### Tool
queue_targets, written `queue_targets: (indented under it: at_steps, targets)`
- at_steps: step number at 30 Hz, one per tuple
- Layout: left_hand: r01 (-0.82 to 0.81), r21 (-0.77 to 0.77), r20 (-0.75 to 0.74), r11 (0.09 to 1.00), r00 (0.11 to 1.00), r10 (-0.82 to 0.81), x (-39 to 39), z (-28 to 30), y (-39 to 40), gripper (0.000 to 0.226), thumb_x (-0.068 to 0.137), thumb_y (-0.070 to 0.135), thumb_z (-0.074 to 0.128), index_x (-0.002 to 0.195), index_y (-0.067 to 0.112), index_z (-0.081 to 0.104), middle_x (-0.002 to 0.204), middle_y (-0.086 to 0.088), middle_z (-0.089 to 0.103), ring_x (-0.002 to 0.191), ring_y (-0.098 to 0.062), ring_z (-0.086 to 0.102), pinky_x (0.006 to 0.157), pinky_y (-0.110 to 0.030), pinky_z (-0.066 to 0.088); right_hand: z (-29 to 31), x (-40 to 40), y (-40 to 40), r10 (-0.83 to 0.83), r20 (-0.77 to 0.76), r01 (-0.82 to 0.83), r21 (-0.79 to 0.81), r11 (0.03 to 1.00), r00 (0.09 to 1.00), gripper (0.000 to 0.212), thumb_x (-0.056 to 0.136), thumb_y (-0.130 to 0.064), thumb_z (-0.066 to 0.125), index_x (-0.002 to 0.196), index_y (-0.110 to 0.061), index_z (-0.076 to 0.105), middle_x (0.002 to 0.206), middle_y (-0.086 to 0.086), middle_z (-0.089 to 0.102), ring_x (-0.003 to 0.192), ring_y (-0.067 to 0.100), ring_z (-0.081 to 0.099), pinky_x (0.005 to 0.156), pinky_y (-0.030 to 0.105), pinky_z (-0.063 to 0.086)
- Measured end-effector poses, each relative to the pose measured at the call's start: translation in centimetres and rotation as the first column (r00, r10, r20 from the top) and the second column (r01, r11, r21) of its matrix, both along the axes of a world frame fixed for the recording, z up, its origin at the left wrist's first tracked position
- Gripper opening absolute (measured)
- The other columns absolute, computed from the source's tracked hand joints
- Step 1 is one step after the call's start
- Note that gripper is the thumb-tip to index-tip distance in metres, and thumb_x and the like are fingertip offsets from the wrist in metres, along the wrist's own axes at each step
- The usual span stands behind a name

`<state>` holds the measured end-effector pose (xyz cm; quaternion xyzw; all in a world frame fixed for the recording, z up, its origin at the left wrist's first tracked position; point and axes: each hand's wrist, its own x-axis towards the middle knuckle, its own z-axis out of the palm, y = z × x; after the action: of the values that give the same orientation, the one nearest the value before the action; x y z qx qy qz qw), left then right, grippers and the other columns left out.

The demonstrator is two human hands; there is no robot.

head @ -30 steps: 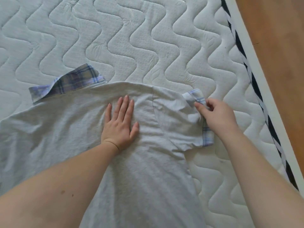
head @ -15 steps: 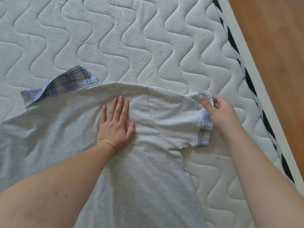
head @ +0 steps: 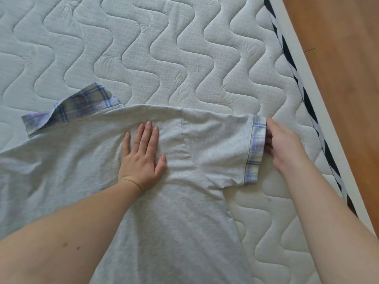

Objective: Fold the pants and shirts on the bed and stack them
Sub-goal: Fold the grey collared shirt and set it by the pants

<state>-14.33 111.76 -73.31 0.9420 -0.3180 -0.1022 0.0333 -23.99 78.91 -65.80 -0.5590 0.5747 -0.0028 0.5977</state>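
Pinning the light grey cotton shirt (head: 114,160) flat: left hand (head: 141,158), fingers straight. Right hand (head: 284,146) at 3 o'clock tugs the plaid-trimmed sleeve cuff (head: 255,150) taut; grip hidden, cannot tell.

Two bare forearms enter from the bottom edge, no sleeves in view. Left hand (head: 141,160): no rings, no watch or band at the wrist, short plain nails. Two small dark marks on the left forearm (head: 69,245). Right hand (head: 284,146): no jewellery visible; fingertips partly hidden.
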Motion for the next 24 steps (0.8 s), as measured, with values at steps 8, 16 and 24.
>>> queue_targets:
  at_steps: [8,16,24]
  targets:
    - [0.0,0.004,-0.011,1.0,1.0,0.0,0.0,-0.1,0.0,0.075,0.095,0.05,0.025,0.158,0.018,-0.001,0.166,-0.002,-0.003,0.152,-0.017,-0.006,0.121,-0.048,-0.006,2.4,-8.0,5.9,0.468,-0.31,-0.528,-0.147,0.837,0.828,0.033,0.079,-0.051,0.073,0.082,-0.019,0.07,0.076,-0.004,0.07,0.075,0.015,0.065,0.065,0.021,0.048]
    - [0.001,0.002,-0.016,1.0,1.0,-0.001,0.1,-0.1,0.1,0.076,0.094,0.05,0.026,0.158,0.017,0.0,0.166,-0.004,-0.002,0.152,-0.017,-0.006,0.121,-0.049,-0.004,3.8,-8.6,7.2,0.295,-0.222,-0.353,-0.306,0.884,0.929,0.043,0.088,-0.046,0.066,0.079,-0.005,0.057,0.056,0.013,0.057,0.04,0.009,0.057,0.048,0.025,0.043]
    - [-0.004,-0.016,-0.011,1.0,1.0,0.004,0.0,-0.3,0.1,0.077,0.093,0.05,0.027,0.158,0.019,-0.002,0.166,-0.002,-0.002,0.152,-0.017,-0.005,0.121,-0.049,-0.004,3.0,-9.4,7.4,0.347,-0.591,-0.569,-0.239,0.787,0.728,0.041,0.088,-0.061,0.05,0.078,-0.024,0.062,0.071,-0.014,0.064,0.077,0.02,0.067,0.068,0.033,0.047]
